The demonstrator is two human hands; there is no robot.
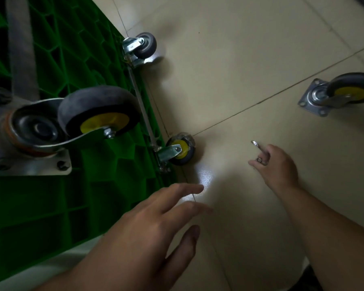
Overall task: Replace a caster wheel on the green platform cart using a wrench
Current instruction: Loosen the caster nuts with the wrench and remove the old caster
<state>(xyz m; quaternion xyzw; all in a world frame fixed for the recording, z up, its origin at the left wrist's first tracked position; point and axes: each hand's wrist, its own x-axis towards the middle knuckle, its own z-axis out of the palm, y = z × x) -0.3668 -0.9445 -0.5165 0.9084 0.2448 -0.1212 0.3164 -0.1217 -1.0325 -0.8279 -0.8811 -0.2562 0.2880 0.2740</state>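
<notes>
The green platform cart (57, 59) stands on its side at the left, its ribbed underside facing me. A large caster (97, 114) with a yellow hub is bolted to it by a steel plate (34, 166). Two smaller casters (142, 47) (180, 149) stick out along the cart's edge. A loose caster (340, 92) with a square mounting plate lies on the floor at the right. My right hand (280, 164) is closed on a small metal wrench (257, 147) above the tiles. My left hand (153, 225) hovers near the cart's lower edge, fingers spread and holding nothing.
Beige floor tiles (250, 59) with dark grout lines fill the right side. A metal rod (142, 110) runs along the cart's edge between the two small casters. A grey bar (21, 45) crosses the cart's underside at the upper left.
</notes>
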